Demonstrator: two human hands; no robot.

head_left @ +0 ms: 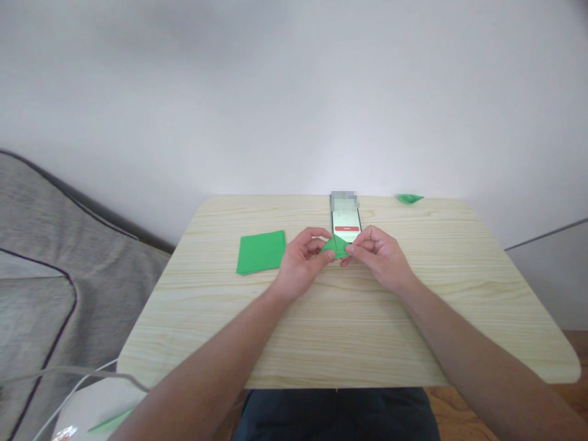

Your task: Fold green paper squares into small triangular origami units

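Both hands meet over the middle of a light wooden table (349,331). Between them is a small folded piece of green paper (335,246). My left hand (301,260) pinches its left side with thumb and fingers closed. My right hand (379,256) pinches its right side the same way. Just behind the paper a phone (345,219) lies flat with its screen lit.
A stack of flat green paper squares (261,252) lies left of my hands. A small folded green shape (408,198) sits at the table's far right edge. A grey cushion (41,269) is at the left, with a white cable (78,386) and white object below it.
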